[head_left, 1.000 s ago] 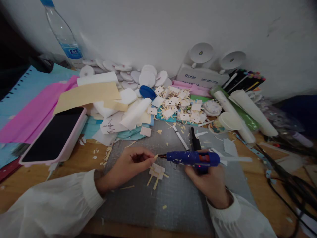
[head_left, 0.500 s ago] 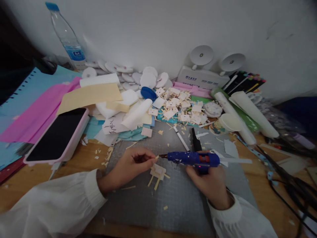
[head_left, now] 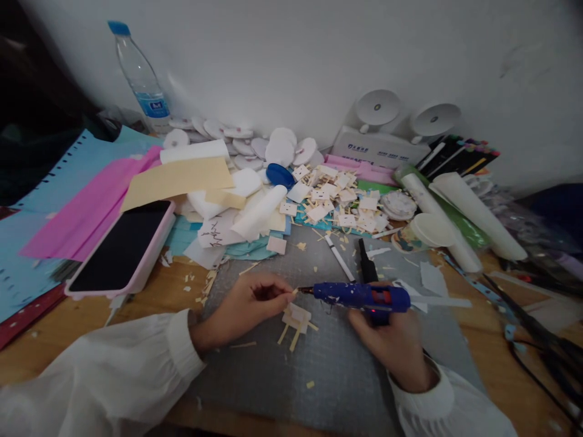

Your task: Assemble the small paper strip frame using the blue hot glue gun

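Note:
Thumb and forefinger of my left hand (head_left: 255, 303) pinch a small pale paper strip (head_left: 295, 292) at the metal tip of a blue glue gun (head_left: 359, 295). My right hand (head_left: 394, 340) is wrapped round the gun's handle, with a small red light showing near the fingers. Just below the nozzle, a small paper figure (head_left: 297, 320) with thin strip legs lies on the grey cutting mat (head_left: 255, 382). Beyond the hands is a heap of similar figures (head_left: 325, 197), some with drawn faces.
A phone (head_left: 121, 249) and pink paper (head_left: 91, 206) lie on the left, with a water bottle (head_left: 143, 85) behind. A white pen (head_left: 339, 258), a black tool (head_left: 365, 261) and a paper cup (head_left: 416, 233) stand or lie beyond the gun. Black cables (head_left: 537, 340) run at the right.
The whole view has shifted slightly, so everything appears a little further right and lower. Both hands keep their hold, and the strip stays at the nozzle tip.

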### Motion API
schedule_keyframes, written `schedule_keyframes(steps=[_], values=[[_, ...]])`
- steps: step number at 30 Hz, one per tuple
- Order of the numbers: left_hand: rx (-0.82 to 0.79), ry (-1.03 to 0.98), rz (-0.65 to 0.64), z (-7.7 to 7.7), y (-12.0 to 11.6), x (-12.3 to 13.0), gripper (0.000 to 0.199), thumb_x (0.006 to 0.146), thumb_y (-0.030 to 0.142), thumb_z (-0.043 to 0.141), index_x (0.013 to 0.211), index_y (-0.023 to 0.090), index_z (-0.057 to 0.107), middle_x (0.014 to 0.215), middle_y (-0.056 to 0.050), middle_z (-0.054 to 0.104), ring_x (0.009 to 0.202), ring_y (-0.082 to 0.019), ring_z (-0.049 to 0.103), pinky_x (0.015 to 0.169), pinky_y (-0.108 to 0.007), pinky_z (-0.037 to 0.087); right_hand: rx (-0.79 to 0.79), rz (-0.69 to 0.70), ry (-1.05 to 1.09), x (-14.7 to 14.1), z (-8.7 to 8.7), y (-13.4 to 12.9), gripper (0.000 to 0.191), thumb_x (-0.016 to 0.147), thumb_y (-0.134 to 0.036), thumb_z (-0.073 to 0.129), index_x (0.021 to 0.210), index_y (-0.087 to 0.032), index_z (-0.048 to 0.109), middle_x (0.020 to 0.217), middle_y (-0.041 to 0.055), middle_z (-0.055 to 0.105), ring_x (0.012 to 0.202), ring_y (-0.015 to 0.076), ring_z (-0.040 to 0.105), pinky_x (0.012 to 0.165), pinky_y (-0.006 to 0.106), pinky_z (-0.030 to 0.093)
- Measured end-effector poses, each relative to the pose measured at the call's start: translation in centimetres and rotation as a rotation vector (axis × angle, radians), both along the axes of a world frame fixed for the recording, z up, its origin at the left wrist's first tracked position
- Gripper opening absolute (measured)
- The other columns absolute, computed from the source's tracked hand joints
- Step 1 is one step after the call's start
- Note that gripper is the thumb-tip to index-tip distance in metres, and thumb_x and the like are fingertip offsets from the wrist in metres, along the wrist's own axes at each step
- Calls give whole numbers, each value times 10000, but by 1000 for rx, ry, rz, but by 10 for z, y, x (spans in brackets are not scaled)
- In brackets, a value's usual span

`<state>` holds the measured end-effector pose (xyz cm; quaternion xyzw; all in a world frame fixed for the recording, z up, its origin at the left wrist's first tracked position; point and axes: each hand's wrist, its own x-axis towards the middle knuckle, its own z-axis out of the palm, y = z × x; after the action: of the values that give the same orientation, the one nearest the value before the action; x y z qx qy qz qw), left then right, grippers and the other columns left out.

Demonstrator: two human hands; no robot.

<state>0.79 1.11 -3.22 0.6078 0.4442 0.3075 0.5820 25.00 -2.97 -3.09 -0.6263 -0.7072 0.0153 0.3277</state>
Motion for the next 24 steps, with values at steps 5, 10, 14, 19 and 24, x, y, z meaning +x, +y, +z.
schedule_keyframes(steps=[5, 10, 14, 19, 24], values=[[-8, -2, -3, 2, 0, 0, 182, 800, 304, 640, 780, 138, 712, 666, -12, 622, 590, -104, 514, 519, -190, 382, -11, -11, -11, 2, -2, -1, 145, 720, -323, 585, 836, -235, 578, 537, -25, 649, 446, 202, 631, 432, 265, 483], [-8, -16, -5, 0, -1, 0, 179, 803, 302, 643, 771, 137, 704, 663, -9, 616, 592, -103, 514, 528, -192, 390, 19, 7, -17, 2, -3, -1, 138, 735, -320, 583, 842, -233, 575, 533, -29, 645, 447, 201, 632, 429, 262, 479], [-16, -19, -11, 0, -2, 0, 179, 804, 307, 643, 779, 141, 705, 673, -9, 620, 602, -105, 519, 532, -193, 391, 33, 23, -13, 2, -2, 0, 143, 735, -316, 578, 846, -227, 563, 546, -25, 652, 443, 197, 632, 428, 262, 481], [-26, -19, -16, 2, -1, -1, 165, 796, 298, 647, 768, 144, 698, 655, -1, 615, 590, -102, 512, 529, -194, 384, 28, 34, -51, 3, -1, 1, 152, 743, -326, 575, 848, -217, 561, 517, -34, 631, 398, 185, 605, 399, 258, 458], [-9, -3, -2, 1, 0, -1, 204, 794, 339, 648, 757, 145, 699, 662, -10, 631, 580, -107, 517, 521, -201, 384, 69, -68, -39, 8, 5, -1, 178, 748, -382, 581, 814, -217, 583, 574, -4, 651, 463, 201, 622, 449, 284, 477]])
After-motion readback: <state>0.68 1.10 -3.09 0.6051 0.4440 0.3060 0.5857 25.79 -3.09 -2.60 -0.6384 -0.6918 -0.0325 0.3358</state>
